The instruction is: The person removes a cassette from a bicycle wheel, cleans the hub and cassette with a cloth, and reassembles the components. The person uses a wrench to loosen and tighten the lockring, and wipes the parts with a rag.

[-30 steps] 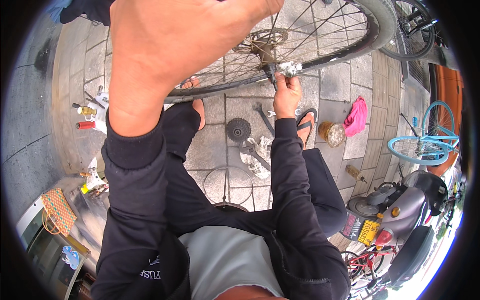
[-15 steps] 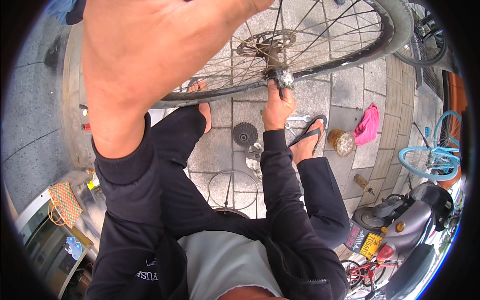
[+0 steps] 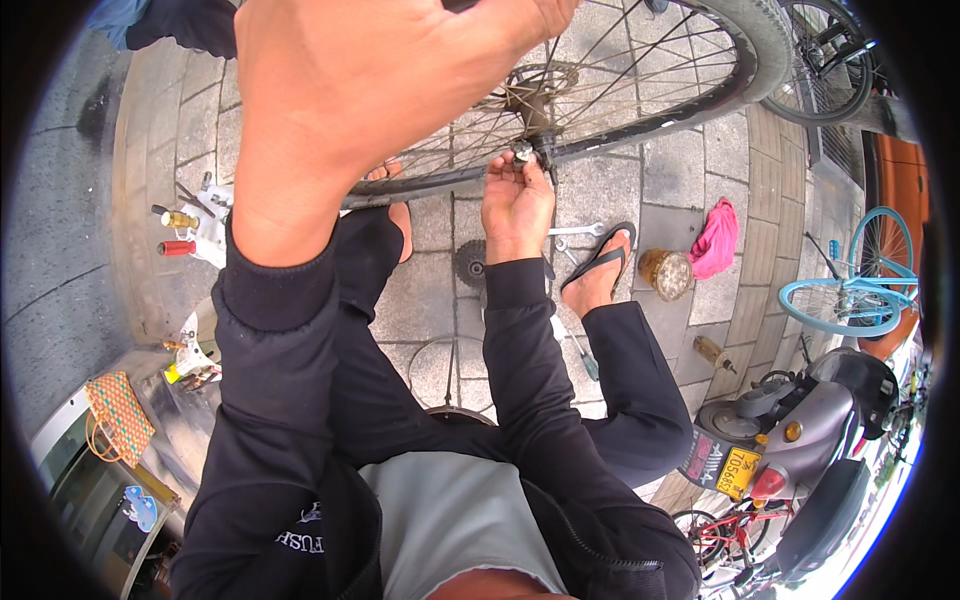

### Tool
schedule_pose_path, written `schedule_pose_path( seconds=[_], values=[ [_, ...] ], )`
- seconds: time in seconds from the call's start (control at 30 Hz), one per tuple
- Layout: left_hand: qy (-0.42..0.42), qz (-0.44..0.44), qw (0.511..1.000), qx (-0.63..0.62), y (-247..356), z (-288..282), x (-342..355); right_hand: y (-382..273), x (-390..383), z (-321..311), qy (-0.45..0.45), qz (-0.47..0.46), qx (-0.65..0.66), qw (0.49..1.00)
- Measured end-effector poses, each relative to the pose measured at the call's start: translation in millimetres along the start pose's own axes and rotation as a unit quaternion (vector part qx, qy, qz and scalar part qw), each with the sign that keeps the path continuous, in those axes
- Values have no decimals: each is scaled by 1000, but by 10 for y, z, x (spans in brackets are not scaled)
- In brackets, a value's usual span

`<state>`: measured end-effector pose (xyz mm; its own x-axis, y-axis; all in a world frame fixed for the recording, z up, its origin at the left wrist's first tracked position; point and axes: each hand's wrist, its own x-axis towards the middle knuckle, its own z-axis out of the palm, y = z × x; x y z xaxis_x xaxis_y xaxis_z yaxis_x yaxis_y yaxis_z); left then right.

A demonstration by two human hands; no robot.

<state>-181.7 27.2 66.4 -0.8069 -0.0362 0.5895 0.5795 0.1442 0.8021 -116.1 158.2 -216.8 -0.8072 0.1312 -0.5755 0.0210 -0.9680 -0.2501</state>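
Observation:
My left hand (image 3: 350, 85), very large at the top, grips the bicycle wheel (image 3: 760, 70); most of its fingers are out of view. Palm up, my right hand (image 3: 517, 210) has its fingers curled on a small shiny metal piece (image 3: 522, 152) at the end of the wheel's hub (image 3: 535, 115), below the disc. On the paving beneath lie a dark cassette (image 3: 470, 262), partly behind my right arm, and silver wrenches (image 3: 578, 229).
A round tin (image 3: 665, 273) and pink cloth (image 3: 714, 240) lie right of my sandalled foot (image 3: 590, 290). Rightward stand a light-blue bicycle (image 3: 840, 305) and scooter (image 3: 820, 430). Tools (image 3: 180, 225) and a woven bag (image 3: 118, 420) are leftward. Dark clothing (image 3: 180, 30) shows top left.
My right hand has shifted left and turned palm upward. The white-coated lump at its fingertips now looks smaller and more metallic. My left hand swung left, then back right.

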Motion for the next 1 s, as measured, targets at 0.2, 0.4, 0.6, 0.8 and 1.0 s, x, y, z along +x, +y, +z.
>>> schedule_pose_path(
  seconds=[0.2,0.4,0.6,0.8,1.0],
  values=[
    [16,136,954,268,66,18,-49,-79,-42,75,15,56,56,997],
    [20,159,938,306,51,-29,-70,-127,-176,245,16,92,106,990],
    [34,145,947,285,-21,-22,-7,-604,-448,278,-103,78,41,991],
    [21,92,922,376,41,-62,-28,-1214,-441,370,-73,-54,-412,907],
    [15,66,923,378,146,-26,14,-958,-177,570,-166,-279,-687,650]
  ],
)
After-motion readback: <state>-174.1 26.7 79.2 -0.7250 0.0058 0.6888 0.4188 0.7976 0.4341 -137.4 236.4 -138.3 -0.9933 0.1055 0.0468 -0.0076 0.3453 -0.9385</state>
